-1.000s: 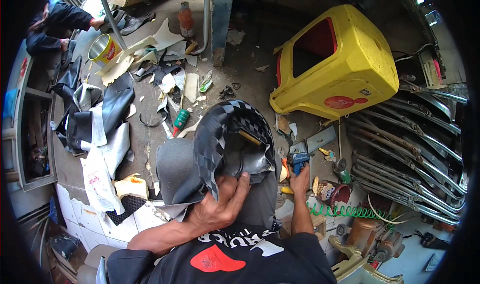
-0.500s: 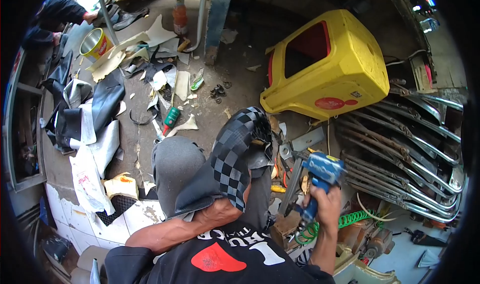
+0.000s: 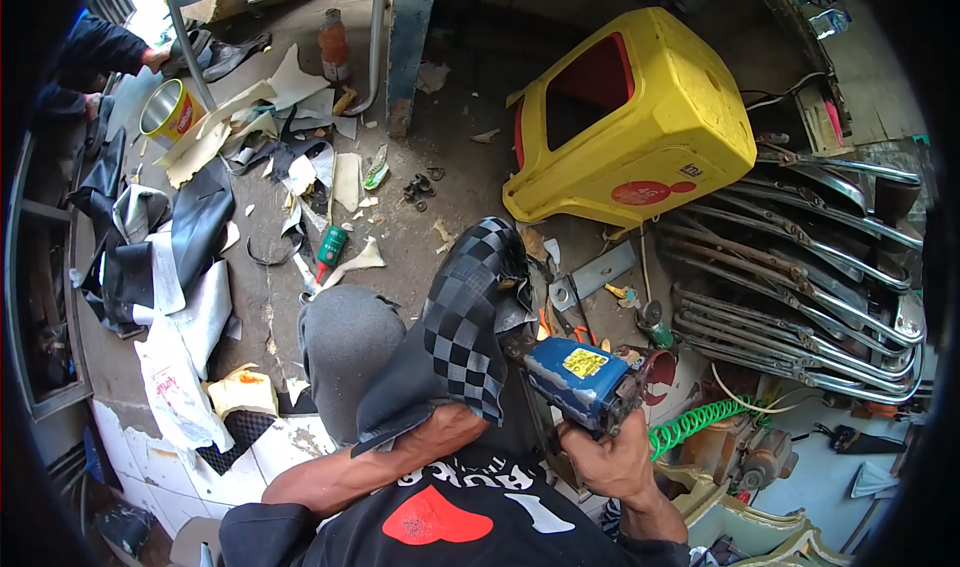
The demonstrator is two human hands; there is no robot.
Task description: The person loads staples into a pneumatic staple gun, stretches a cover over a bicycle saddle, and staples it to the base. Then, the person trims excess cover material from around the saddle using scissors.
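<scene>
My right hand point(image 3: 612, 457) is wrapped round the handle of a blue pneumatic staple gun point(image 3: 570, 372) with a yellow label. Its nose points left and reaches the edge of a seat covered in black-and-grey checkered fabric point(image 3: 465, 312), propped over my lap; I cannot tell whether it touches. My left hand point(image 3: 458, 425) goes under the near end of that cover, and its fingers are hidden by the fabric. A loose flap of dark grey material point(image 3: 395, 402) hangs from the seat's left side, next to my grey-clad knee point(image 3: 345, 337).
A yellow plastic piece with a red-edged opening point(image 3: 690, 107) lies ahead right, beside stacked metal chair frames point(image 3: 800, 297). A green coiled hose point(image 3: 700, 422) runs at right. Fabric scraps point(image 3: 205, 217), a green bottle point(image 3: 332, 245) and a yellow can point(image 3: 172, 112) lie left. Another person's hand point(image 3: 155, 57) shows far left.
My right hand has brought the staple gun down and left, turning it from upright at the right to lying toward the checkered seat. My left arm stays nearly where it was. The view has shifted slightly.
</scene>
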